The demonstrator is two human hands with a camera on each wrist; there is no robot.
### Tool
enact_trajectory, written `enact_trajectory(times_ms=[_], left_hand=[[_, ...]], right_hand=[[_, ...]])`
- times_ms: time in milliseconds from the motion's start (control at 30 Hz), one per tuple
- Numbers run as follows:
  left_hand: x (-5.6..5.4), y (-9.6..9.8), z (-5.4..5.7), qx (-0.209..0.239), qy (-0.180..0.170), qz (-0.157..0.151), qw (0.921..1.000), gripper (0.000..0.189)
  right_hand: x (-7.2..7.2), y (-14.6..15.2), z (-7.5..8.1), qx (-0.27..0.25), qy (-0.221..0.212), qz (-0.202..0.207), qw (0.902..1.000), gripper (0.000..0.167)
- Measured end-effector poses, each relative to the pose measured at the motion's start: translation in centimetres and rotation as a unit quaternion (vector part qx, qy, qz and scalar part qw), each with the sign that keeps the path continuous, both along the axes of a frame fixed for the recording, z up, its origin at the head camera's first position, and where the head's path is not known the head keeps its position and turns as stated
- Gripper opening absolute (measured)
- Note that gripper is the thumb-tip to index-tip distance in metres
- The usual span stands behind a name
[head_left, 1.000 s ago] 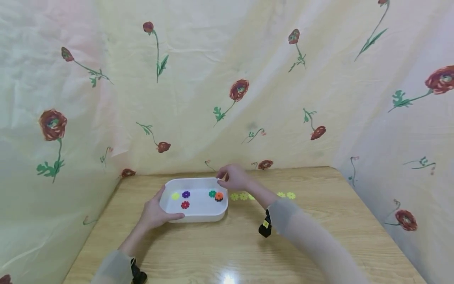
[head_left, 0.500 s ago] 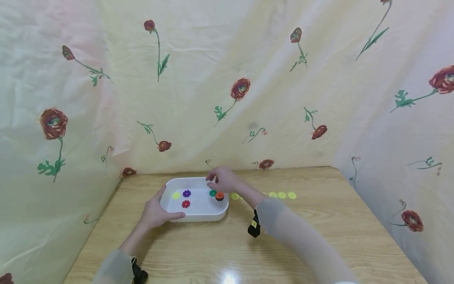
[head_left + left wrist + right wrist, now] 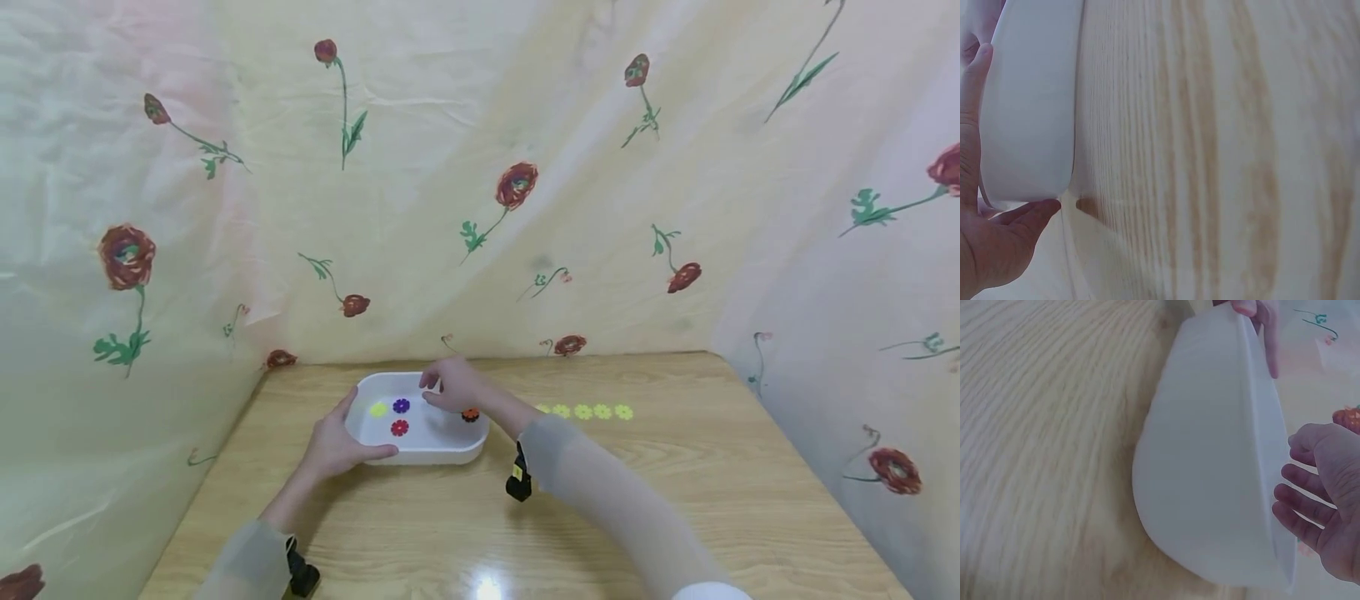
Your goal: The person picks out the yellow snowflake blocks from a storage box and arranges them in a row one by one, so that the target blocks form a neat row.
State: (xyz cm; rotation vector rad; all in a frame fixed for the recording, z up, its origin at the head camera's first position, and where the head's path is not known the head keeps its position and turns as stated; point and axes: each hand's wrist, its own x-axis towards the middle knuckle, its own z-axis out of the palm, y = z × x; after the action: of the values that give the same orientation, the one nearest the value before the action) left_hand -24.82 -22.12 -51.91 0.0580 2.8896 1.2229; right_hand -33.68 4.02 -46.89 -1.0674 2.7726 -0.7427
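Note:
A white oval-cornered tray (image 3: 446, 457) sits on the table; my left hand (image 3: 332, 442) holds its left end, thumb along the front rim. In the left wrist view the left fingers (image 3: 1035, 215) bend against the tray's outer wall. Inside lie small flower-shaped plastic pieces: yellow (image 3: 378, 409), purple (image 3: 401, 406), red (image 3: 400, 427) and an orange one (image 3: 470, 413) over a dark one. Above the tray's middle hovers my right hand (image 3: 456, 385), fingers loosely bent. In the right wrist view its fingers (image 3: 1304, 509) are spread by the rim, with nothing seen between them.
A row of several yellow flower-shaped pieces (image 3: 582, 412) lies on the wooden table (image 3: 420, 533), right of the tray. A flower-printed cloth (image 3: 435, 208) hangs behind and at both sides. The right forearm crosses over part of the row.
My right hand has moved left from the tray's right end to over its middle, now covering the green piece. The left hand keeps its hold on the tray. The view has shifted slightly.

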Motion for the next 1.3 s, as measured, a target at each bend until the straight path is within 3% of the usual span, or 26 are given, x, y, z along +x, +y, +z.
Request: enact_trajectory(times_ms=[467,733,1133,1300], left_hand=[[-0.2,-0.2,-0.2,-0.003,0.018,-0.003,0.9998,0.137],[-0.4,-0.3,-0.3,0.012,0.034,-0.017,0.9992,0.135],[-0.5,-0.4,-0.4,0.011,0.065,-0.022,0.9976,0.133],[-0.5,-0.4,-0.4,0.018,0.07,-0.024,0.9971,0.132]], right_hand=[[0.1,-3.5,-0.9,0.02,-0.002,0.018,0.9996,0.021],[0.2,-5.2,-1.3,0.01,-0.013,0.008,0.9998,0.018],[0.5,-8.5,-3.2,0.029,-0.028,0.019,0.999,0.026],[1.0,-9.4,-3.8,0.056,-0.007,0.02,0.9982,0.033]])
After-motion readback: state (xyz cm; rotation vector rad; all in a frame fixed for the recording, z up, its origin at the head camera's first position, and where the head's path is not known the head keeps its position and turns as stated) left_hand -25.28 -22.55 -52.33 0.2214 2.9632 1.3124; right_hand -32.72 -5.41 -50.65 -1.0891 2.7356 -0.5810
